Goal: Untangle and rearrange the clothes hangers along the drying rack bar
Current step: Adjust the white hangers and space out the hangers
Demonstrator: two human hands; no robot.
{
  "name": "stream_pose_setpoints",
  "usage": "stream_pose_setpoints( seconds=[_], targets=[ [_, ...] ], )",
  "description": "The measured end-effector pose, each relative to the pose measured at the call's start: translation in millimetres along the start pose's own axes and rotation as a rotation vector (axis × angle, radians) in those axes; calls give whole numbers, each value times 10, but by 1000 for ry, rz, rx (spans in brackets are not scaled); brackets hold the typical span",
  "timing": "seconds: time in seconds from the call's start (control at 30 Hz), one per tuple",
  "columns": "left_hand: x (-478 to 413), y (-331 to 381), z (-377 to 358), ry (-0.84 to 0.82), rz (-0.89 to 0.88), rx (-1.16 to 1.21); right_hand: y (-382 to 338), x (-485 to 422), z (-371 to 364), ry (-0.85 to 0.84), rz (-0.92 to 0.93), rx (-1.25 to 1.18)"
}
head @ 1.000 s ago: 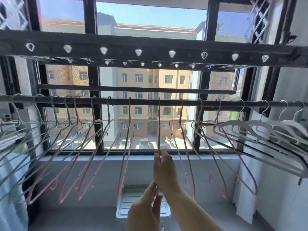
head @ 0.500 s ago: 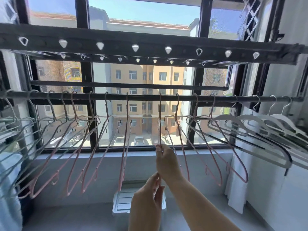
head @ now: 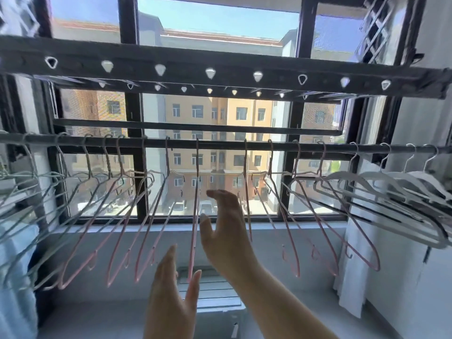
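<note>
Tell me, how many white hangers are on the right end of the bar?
4 white hangers, hooks side by side along the bar's right end: first, second, third, fourth farthest right. Their bodies overlap, so another may be hidden.

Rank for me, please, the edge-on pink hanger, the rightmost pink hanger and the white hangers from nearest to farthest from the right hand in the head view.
Measured from the right hand:
1. the edge-on pink hanger, just left of the thumb.
2. the rightmost pink hanger, well off to the hand's right.
3. the white hangers, bunched at the far right.
</note>
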State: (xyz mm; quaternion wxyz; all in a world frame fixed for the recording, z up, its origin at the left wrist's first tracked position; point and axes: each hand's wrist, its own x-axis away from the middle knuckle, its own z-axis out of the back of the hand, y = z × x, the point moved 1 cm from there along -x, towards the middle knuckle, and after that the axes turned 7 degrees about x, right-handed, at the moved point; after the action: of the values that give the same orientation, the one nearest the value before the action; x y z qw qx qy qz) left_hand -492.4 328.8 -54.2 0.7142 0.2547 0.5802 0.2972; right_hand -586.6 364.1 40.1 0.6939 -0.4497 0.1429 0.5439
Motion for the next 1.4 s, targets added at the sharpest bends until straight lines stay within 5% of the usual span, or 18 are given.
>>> stream_pose_setpoints(
  seconds=[0.13,0.23,0.47,1.2,1.4],
  targets=[
    [-21,-129,-35,-111,70,7,-117,-91,-308,-368,-241,-121],
    [-82,-211,-67,-142,-13,-39,-75,-134,-512,-473,-399,-179],
    [-140,-332,-124,-210,-75,-40,14,-88,-638,-213,-566,-435],
    [-83,-205,-117,-307,-15,164,124,-24,-462,-65,-642,-548],
    [-185,-170,390,43,-320,160,61,-45,-406,-170,-541,-174]
  ],
)
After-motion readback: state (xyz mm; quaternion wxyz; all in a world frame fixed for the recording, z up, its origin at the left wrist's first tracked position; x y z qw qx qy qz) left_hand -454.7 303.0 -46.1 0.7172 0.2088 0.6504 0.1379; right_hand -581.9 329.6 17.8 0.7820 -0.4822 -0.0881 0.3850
